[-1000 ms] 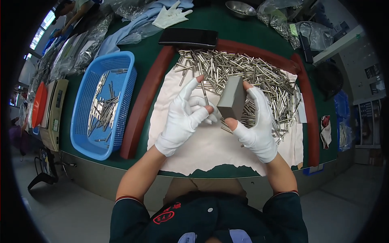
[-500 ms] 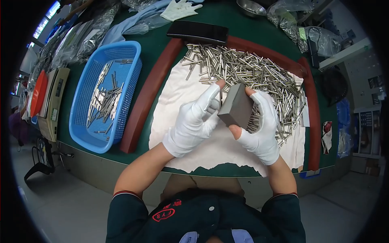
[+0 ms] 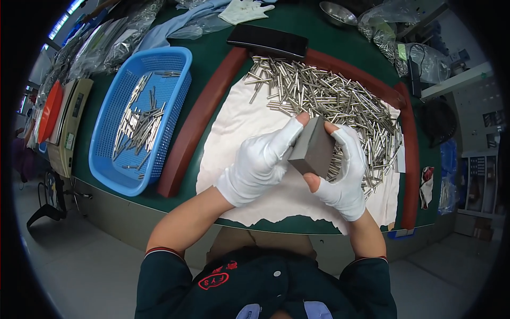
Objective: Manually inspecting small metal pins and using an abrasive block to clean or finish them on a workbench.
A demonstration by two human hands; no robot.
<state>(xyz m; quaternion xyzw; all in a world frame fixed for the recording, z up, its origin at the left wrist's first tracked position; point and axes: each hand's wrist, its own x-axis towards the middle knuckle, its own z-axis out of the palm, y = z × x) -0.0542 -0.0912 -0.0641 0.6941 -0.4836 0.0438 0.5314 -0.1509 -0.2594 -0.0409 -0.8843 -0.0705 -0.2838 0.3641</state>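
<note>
A dark grey rectangular block (image 3: 314,151) is held up over the pale cloth, one corner toward me. My right hand (image 3: 345,178), in a white glove with bare thumb and fingertip, grips the block by its right side, thumb at the lower edge and finger at the top. My left hand (image 3: 260,162), gloved the same way, is closed against the block's left side with a bare fingertip at its upper edge. Whether a thin pin is also between them is hidden. Behind the hands lies a heap of shiny metal pins (image 3: 340,95) on the cloth (image 3: 228,138).
Dark red bars (image 3: 199,127) frame the cloth on the left, back and right. To the left stands a blue mesh basket (image 3: 180,58) with more pins. A black phone-like slab (image 3: 268,41) rests on the back bar. A scale (image 3: 74,127) is at far left, a metal bowl (image 3: 338,13) at the back.
My left hand has closed in on the block's left side; a thin dark rod seen by its finger earlier is now hidden. The block has turned slightly in my right hand.
</note>
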